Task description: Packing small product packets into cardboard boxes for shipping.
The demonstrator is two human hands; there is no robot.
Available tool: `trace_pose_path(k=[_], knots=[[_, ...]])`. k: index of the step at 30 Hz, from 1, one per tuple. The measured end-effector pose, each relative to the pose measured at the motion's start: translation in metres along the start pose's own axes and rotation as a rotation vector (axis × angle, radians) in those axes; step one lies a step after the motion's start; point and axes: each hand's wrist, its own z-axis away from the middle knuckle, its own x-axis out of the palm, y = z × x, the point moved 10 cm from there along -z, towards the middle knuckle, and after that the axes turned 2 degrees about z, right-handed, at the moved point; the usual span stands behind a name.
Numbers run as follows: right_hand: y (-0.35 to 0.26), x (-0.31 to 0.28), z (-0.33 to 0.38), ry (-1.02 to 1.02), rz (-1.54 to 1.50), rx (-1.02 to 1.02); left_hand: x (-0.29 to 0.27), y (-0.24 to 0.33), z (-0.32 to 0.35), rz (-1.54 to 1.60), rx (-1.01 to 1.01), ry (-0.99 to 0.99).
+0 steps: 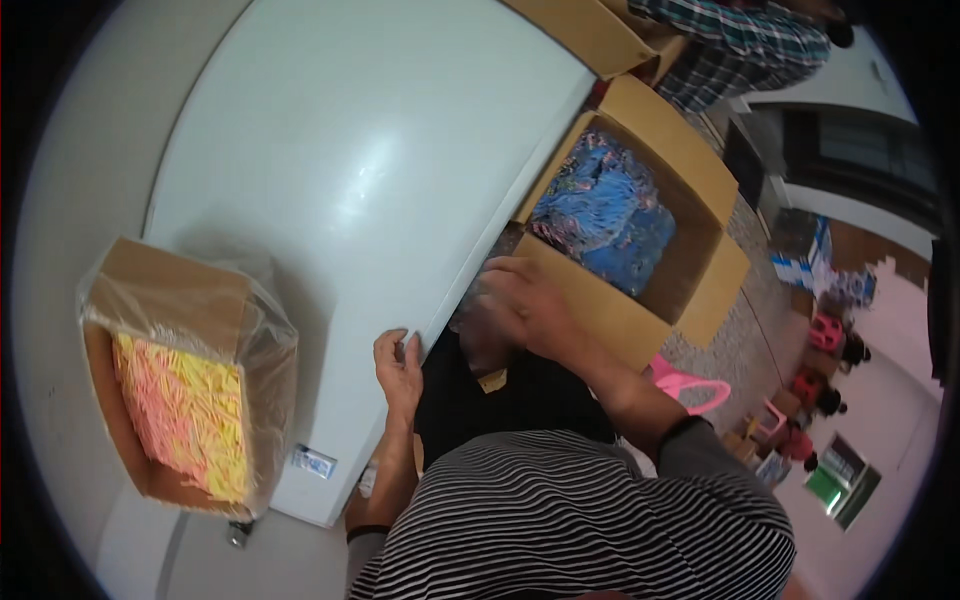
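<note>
Got left hand (398, 370) half-spread beside white tabletop (370, 110), maybe for steadiness, plus right hand (520, 300) too blurry to tell grip, with cardboard carton (615, 315) of blue pieces (615, 210) just beyond, likely for easy reach

Glare whitens the table (300, 120); right fingers (505, 288) blur.

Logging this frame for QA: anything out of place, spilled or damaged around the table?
Nothing plainly spilled or damaged. Mildly untidy: clear plastic hangs loose and wrinkled over the outside of the left box, which holds pink and yellow strips. The right hand is blurred, so I can't tell what, if anything, it holds.
</note>
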Motion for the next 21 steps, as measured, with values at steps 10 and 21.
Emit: trace_pose_path(k=[10,21], knots=[[0.285,-0.136,0.089,0.563,-0.303,0.809,0.073,0.185,-0.012,-0.112,0.563,-0.164],[0.389,-0.158,0.040,0.278,0.248,0.746,0.363,0.247,-0.018,-0.479,1.006,-0.744]])
